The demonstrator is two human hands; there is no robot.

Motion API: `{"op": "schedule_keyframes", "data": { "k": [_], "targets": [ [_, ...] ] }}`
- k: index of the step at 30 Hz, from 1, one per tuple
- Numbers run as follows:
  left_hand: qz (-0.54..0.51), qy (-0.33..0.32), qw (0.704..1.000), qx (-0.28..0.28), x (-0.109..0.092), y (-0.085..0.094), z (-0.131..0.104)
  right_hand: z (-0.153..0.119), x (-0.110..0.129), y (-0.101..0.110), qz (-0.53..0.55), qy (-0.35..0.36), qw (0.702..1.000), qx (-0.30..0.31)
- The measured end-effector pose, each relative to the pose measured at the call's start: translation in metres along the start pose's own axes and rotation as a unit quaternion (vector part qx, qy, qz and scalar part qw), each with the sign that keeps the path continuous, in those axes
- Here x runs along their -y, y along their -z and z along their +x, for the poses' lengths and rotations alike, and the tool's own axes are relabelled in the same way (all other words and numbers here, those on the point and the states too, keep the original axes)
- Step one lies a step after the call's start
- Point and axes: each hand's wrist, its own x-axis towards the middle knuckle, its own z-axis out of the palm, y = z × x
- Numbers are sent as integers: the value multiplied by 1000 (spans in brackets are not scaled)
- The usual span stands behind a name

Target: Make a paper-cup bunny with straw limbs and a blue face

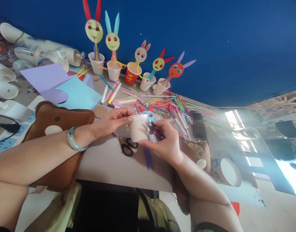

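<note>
My left hand pinches a white paper cup at its rim, thumb and fingers closed on it. The cup is held up over the table, slightly tilted. My right hand grips small scissors with dark purple handles, and their pointed tips are at the cup's right side. Whether the tips pierce the wall, I cannot tell. Below the cup lies a second pair of scissors with black handles. Purple and blue sticks rest on the table beneath my right hand.
Several paper cups with rabbit-faced figures stand along the blue wall. Markers and coloured sticks are heaped before them. A brown cushion lies under my left arm, with purple and blue paper behind. A large tub is at right.
</note>
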Motion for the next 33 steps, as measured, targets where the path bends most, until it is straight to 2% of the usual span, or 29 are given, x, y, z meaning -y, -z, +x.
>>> {"op": "schedule_keyframes", "data": {
  "k": [5, 9, 14, 18, 24, 29, 33],
  "targets": [
    [17, 23, 1000, 1, -4, -1, 0, -1, -3, -1, -33, 99, 994, -14],
    [38, 51, 998, 4, 0, 2, 2, 0, -8, -2, -63, 120, 991, -8],
    [57, 45, 996, -52, 6, 2, 4, 0, -8, -2, -114, 155, 981, -25],
    [50, 40, 995, -79, 7, 0, 4, -3, -4, -4, -157, 164, 974, -17],
    [45, 34, 998, -38, 6, -3, 1, -6, -2, -8, -272, 183, 944, -22],
    [107, 11, 993, -41, 2, -9, -1, -5, 0, -7, -333, 196, 922, -18],
    [154, -29, 987, -41, 8, -8, -2, -5, 3, -7, -362, 189, 913, -6]
  ]
}}
